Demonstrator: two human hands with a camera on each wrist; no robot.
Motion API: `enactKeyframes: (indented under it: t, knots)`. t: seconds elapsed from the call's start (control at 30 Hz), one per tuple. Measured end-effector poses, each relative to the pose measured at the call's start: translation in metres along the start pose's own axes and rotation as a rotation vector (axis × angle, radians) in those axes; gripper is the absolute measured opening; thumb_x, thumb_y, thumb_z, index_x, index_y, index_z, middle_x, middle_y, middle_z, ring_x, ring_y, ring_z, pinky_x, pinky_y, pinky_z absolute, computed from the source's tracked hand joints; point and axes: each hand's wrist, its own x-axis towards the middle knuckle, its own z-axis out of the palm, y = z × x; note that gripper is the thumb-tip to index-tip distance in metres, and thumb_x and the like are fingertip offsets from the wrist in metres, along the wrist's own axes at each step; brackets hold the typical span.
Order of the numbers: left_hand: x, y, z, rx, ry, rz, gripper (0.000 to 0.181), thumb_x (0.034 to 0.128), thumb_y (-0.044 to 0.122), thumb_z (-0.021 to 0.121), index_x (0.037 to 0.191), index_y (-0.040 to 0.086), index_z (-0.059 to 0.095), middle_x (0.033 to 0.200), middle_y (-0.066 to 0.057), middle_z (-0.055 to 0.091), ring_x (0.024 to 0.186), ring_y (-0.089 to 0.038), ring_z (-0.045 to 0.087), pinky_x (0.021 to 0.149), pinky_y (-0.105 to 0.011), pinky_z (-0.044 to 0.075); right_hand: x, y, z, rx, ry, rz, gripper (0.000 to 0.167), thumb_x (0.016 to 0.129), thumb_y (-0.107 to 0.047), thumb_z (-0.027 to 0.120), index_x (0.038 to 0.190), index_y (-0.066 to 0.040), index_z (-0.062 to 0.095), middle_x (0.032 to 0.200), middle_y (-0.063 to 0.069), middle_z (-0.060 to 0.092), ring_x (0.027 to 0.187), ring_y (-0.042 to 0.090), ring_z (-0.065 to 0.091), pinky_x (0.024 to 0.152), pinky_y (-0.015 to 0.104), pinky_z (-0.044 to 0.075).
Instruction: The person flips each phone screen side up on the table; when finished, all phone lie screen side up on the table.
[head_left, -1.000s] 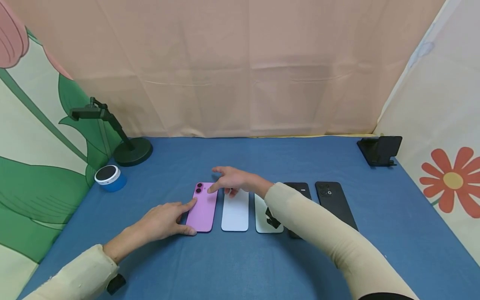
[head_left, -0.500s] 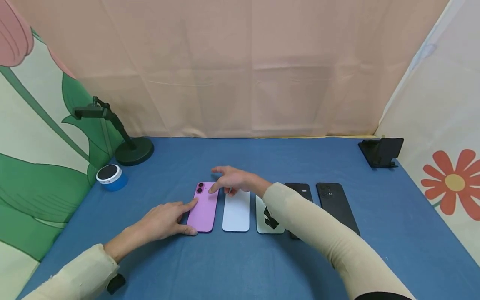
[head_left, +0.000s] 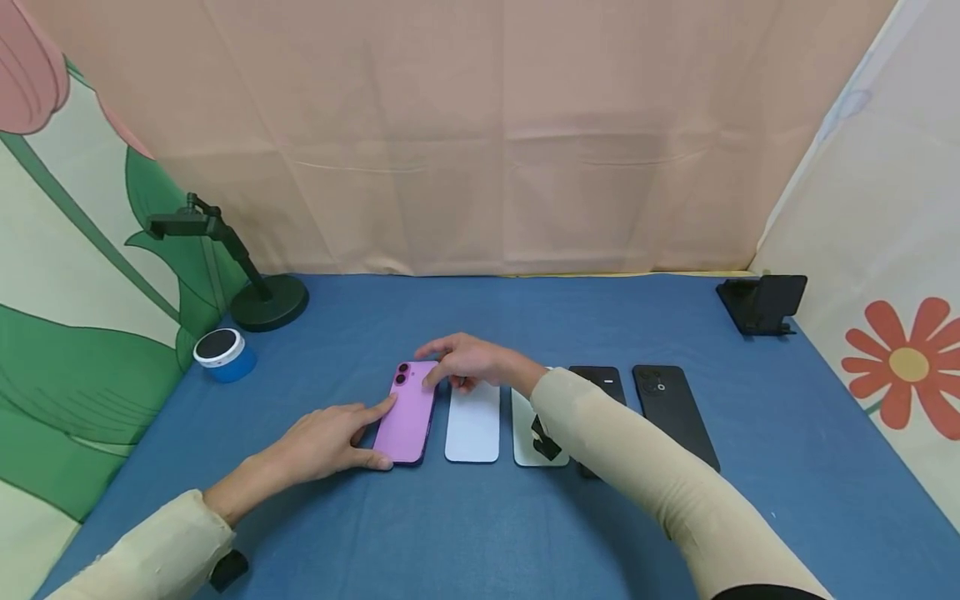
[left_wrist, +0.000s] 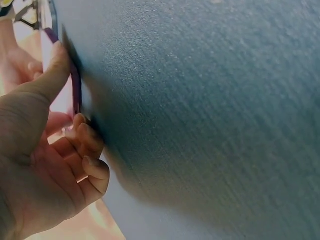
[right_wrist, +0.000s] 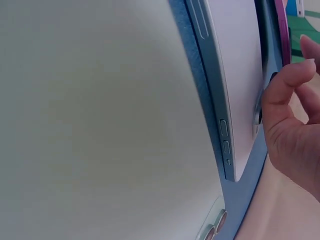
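Observation:
A purple phone (head_left: 405,421) lies back up, its right side slightly raised from the cloth. My left hand (head_left: 322,442) holds its left side, index finger on the edge and thumb by the lower corner. At the upper right corner is my right hand (head_left: 472,360), thumb against the edge and index finger across the top. In the left wrist view, my left hand (left_wrist: 40,170) is at the dark purple rim (left_wrist: 76,90). The right wrist view has my right hand (right_wrist: 295,140) beside the purple edge (right_wrist: 283,37), near a white phone (right_wrist: 240,75).
Right of the purple phone lie the white phone (head_left: 472,429), a pale green phone (head_left: 527,437) and two black phones (head_left: 675,408), partly under my right sleeve. A lamp-like stand (head_left: 268,304) and blue jar (head_left: 232,365) stand left; a black holder (head_left: 765,304) stands back right.
The purple phone's right side has risen slightly and its top has shifted a little away from me. My right index finger has moved left and lower along the phone's top.

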Motion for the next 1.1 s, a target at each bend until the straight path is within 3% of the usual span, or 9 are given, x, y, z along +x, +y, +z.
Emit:
enactKeyframes:
  t: [0.37,0.73,0.83,0.9,1.0,1.1]
  knots:
    - [0.0004,-0.0009,-0.0003,-0.002,-0.014,0.009,0.097,0.0779,0.07,0.07,0.156,0.022,0.038,0.077,0.004,0.048,0.065,-0.011,0.045,0.055,-0.026,0.031,-0.0032,0.0016,0.0025,-0.119,0.029,-0.05,0.054,0.087,-0.017,0.077,0.139,-0.024,0.063,0.074,-0.001,0.048,0.054,0.013,0.041,0.051,0.026,0.04]
    - [0.0026,0.0032,-0.005,0.051,-0.028,0.006,0.097,0.0773,0.07,0.07,0.155,0.021,0.04,0.082,0.003,0.052,0.069,-0.012,0.047,0.057,-0.029,0.035,-0.003,0.0,0.0006,-0.15,0.021,-0.05,0.057,0.086,-0.016,0.078,0.14,-0.025,0.061,0.069,-0.002,0.044,0.053,0.013,0.04,0.051,0.026,0.039]
    - [0.0026,0.0037,-0.0057,0.078,-0.027,0.004,0.096,0.0766,0.071,0.07,0.154,0.022,0.042,0.088,0.001,0.058,0.069,-0.013,0.05,0.058,-0.03,0.038,-0.0034,-0.0012,-0.0007,-0.164,0.013,-0.042,0.058,0.086,-0.017,0.079,0.141,-0.025,0.061,0.073,-0.001,0.047,0.055,0.014,0.042,0.052,0.027,0.04]
    - [0.002,0.0041,-0.0063,0.108,-0.016,0.011,0.094,0.0766,0.071,0.069,0.153,0.023,0.044,0.101,-0.005,0.066,0.077,-0.016,0.058,0.063,-0.034,0.046,-0.004,-0.0022,-0.0012,-0.176,0.008,-0.038,0.059,0.085,-0.017,0.079,0.141,-0.026,0.06,0.077,0.0,0.049,0.057,0.014,0.044,0.052,0.027,0.041]
    - [0.0009,0.0055,-0.0074,0.159,0.007,0.035,0.091,0.0767,0.071,0.07,0.151,0.024,0.047,0.115,-0.012,0.066,0.084,-0.02,0.06,0.066,-0.035,0.049,-0.005,-0.0039,-0.0016,-0.192,0.003,-0.033,0.061,0.085,-0.018,0.08,0.141,-0.026,0.06,0.083,0.001,0.051,0.058,0.014,0.045,0.052,0.027,0.043]
    - [0.0003,0.0079,-0.009,0.215,0.03,0.063,0.087,0.0774,0.07,0.07,0.15,0.025,0.049,0.108,-0.008,0.064,0.079,-0.017,0.055,0.062,-0.03,0.044,-0.0057,-0.0047,-0.0023,-0.204,0.0,-0.029,0.061,0.085,-0.018,0.08,0.142,-0.026,0.059,0.086,0.001,0.052,0.059,0.014,0.046,0.052,0.027,0.043]
